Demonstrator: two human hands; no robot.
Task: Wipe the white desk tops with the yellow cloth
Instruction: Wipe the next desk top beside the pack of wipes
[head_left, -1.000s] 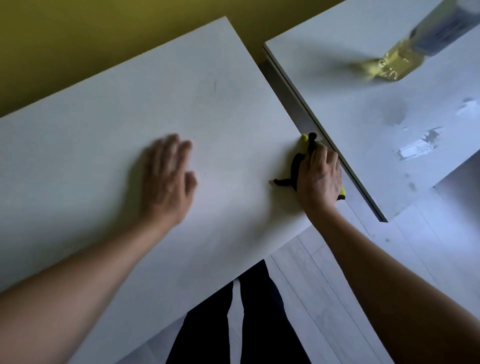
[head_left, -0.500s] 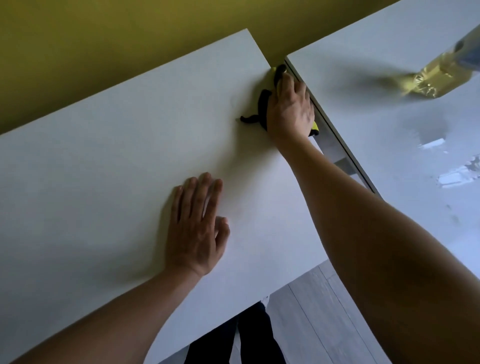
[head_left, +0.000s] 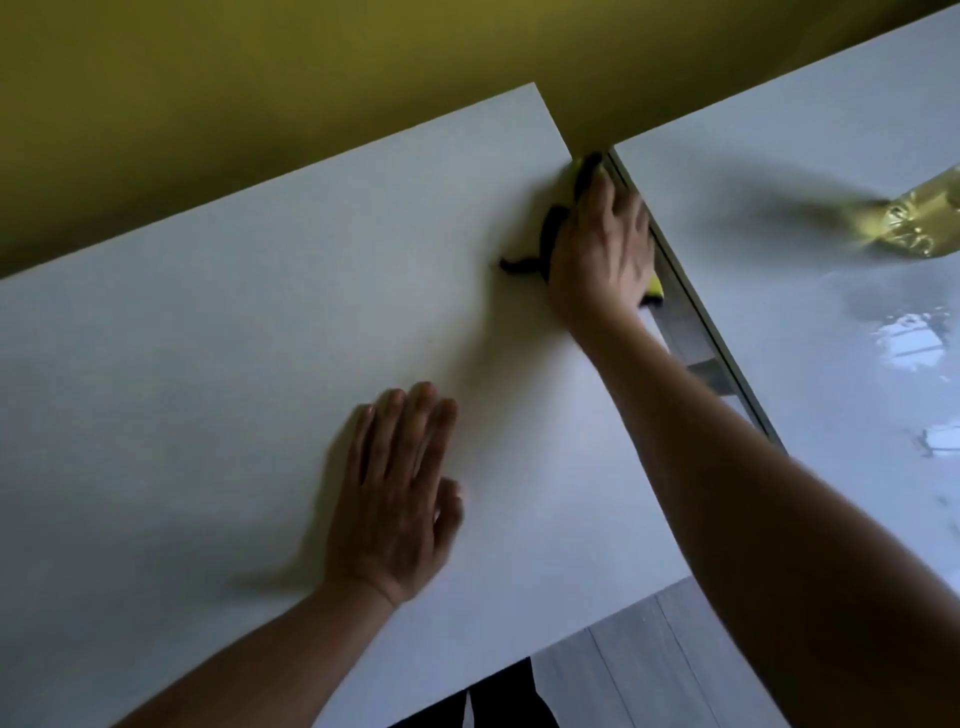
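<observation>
From the head camera, the near desk (head_left: 208, 364) runs as a flat, matte white slab, its far edge against an olive wall (head_left: 363, 67) and its right edge parted from a second desk (head_left: 779, 260) by a narrow gap that shows a grey strip below. The right hand (head_left: 602, 244) lies at that right edge near the far corner, fingers extended and close together, pressing down on the cloth (head_left: 545, 234); the cloth shows yellow with a black trim and sticks out past the fingertips and both sides of the palm. The left hand (head_left: 400, 493) rests flat on the near desk, fingers straight, holding nothing, with wide bare surface to its left. The second desk is glossy with wet, shiny patches, and a blurred yellowish bottle (head_left: 919, 223) stands on it. No writing can be read. Pale floor planks (head_left: 649, 670) show beyond the near edge.
</observation>
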